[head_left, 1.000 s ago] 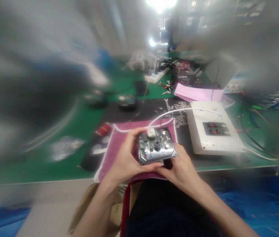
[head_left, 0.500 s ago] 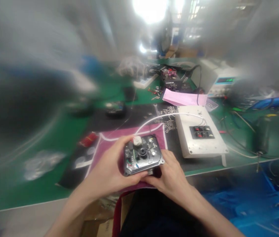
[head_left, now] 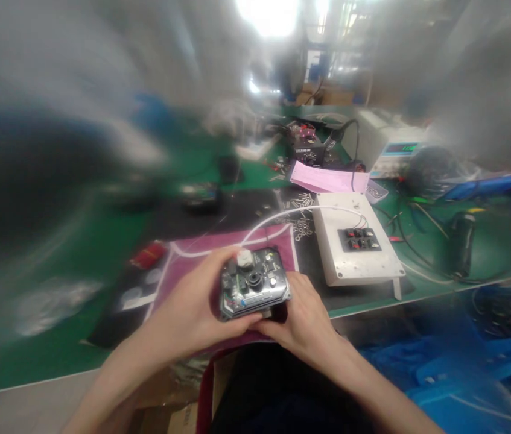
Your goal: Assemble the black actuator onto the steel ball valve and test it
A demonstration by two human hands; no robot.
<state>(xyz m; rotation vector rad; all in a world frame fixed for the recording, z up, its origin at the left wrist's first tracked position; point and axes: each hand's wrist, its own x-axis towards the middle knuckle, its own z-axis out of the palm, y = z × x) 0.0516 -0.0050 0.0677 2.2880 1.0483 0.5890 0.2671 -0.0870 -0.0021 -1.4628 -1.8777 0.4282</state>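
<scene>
A square electronic module (head_left: 255,281) with a round black lens and a white connector on its face is held above a purple cloth (head_left: 178,277). My left hand (head_left: 192,301) grips its left side, thumb along the lower edge and fingertips at the upper left corner. On the right, my right hand (head_left: 303,310) holds the lower right corner, its other fingers partly hidden behind the module. A white cable (head_left: 277,216) arcs from behind the module to a white metal box (head_left: 355,265) with a black terminal block (head_left: 361,239).
Screws (head_left: 303,223) lie on the black mat (head_left: 165,217) beside the box. Pink paper (head_left: 327,178), a power supply (head_left: 386,144) and a black control box (head_left: 309,152) stand behind. A red object (head_left: 148,254) is at left, a black cylinder (head_left: 462,244) at right.
The whole view has shifted, so the bench things and hands appear slightly further left. Both hands keep their hold on the module, with no clear change of grip.
</scene>
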